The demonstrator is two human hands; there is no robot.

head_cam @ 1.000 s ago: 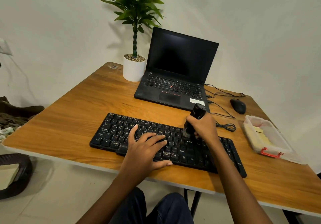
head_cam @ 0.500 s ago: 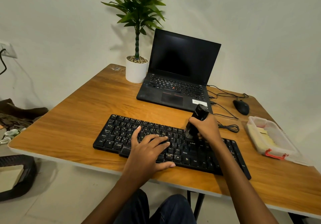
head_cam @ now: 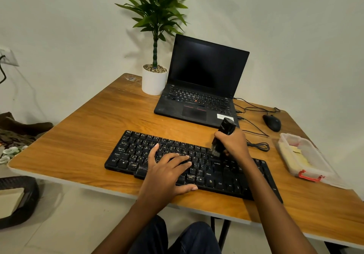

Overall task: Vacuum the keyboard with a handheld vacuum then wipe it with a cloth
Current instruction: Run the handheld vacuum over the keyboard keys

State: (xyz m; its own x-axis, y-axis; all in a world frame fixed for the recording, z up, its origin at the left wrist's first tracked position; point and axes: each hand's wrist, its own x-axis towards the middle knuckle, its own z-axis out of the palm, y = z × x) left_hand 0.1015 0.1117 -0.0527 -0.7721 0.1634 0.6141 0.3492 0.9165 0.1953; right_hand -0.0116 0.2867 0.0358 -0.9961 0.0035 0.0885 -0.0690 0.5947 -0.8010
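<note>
**Head view.** The black keyboard [head_cam: 214, 172] lies along the near edge of the wooden table [head_cam: 78, 135], slightly skewed, with its right end nearer the person.

The left hand [head_cam: 167, 173] lies flat on the keyboard's middle keys. Its fingers are straight and spread and its thumb is out along the bottom row; it grips nothing.

The right hand [head_cam: 234, 145] is over the keyboard's upper right part, fingers curled round the body of the black handheld vacuum [head_cam: 226, 128]. The vacuum is tilted, top leaning away from the person. Its brush nozzle [head_cam: 215, 151] meets the upper key rows, just right of the left fingertips.

Behind the keyboard stand an open laptop [head_cam: 201, 96] with a dark screen and a potted plant [head_cam: 154, 81]. Behind and to the right of the keyboard are a mouse [head_cam: 271, 122] and a coiled cable [head_cam: 260, 146]. To the right of the keyboard is a clear plastic box [head_cam: 285, 136] with pale contents; whether these are the cloth cannot be told.

**Judged stage:** vacuuming in progress, wiping not begun.

**Hazards:**
- Keys under the flat palm would go uncleaned unless that hand is moved.
- If that hand is lifted during a stroke, the keyboard may slide on the table.
- Too much downward pressure on the tilted nozzle could catch a keycap and lever it up.
- A stroke carried past the keyboard's far right corner could snag the coiled cable.
</note>
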